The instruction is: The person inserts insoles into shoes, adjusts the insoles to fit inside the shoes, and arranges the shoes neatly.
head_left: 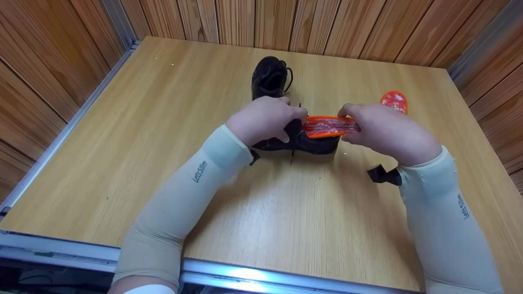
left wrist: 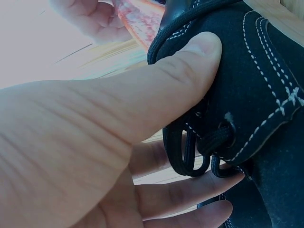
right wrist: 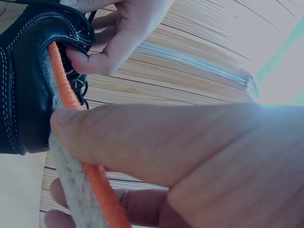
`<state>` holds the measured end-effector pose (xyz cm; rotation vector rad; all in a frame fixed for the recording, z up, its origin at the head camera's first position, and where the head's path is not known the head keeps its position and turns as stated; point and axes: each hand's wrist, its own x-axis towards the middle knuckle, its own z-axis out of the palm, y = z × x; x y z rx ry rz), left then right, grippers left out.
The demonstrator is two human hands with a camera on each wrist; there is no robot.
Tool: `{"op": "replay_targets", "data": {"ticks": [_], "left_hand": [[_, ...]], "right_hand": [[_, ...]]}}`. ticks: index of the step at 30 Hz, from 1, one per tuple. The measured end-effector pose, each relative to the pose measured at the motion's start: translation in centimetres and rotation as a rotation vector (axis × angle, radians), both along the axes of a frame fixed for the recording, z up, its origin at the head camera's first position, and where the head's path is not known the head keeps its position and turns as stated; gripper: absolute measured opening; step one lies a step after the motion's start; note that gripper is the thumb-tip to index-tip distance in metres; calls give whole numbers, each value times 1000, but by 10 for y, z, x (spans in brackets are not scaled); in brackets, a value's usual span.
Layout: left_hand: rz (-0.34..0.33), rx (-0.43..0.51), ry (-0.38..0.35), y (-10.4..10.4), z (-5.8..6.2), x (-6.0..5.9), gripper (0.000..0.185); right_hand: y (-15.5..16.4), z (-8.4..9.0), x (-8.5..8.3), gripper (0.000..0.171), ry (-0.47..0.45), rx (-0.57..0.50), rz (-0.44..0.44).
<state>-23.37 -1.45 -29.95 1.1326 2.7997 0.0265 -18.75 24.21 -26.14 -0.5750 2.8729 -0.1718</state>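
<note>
I judge that I am midway through feeding the orange insole into the black shoe: its front end looks already inside the opening, while the rear part lies outside, between my two hands. My left hand is curled round the shoe's collar, thumb pressed on the laced upper and fingers underneath by the laces, holding the mouth open. My right hand pinches the insole's free end, thumb on the orange edge and fingers under the grey felt side. The next move, as I read it, calls for a steady push toward the left hand while keeping the insole flat so it does not buckle against the tongue. A second black shoe stands beyond the left hand, and a second orange insole lies just beyond the right, both on the worktop.
</note>
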Motion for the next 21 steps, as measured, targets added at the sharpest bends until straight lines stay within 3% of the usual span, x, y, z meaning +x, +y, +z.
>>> {"op": "replay_targets", "data": {"ticks": [15, 21], "left_hand": [[11, -16, -17, 0, 0, 0, 63], [18, -21, -22, 1, 1, -1, 64]], "right_hand": [[-4, -3, -1, 48, -20, -6, -7], [-3, -2, -2, 57, -39, -1, -20]]}}
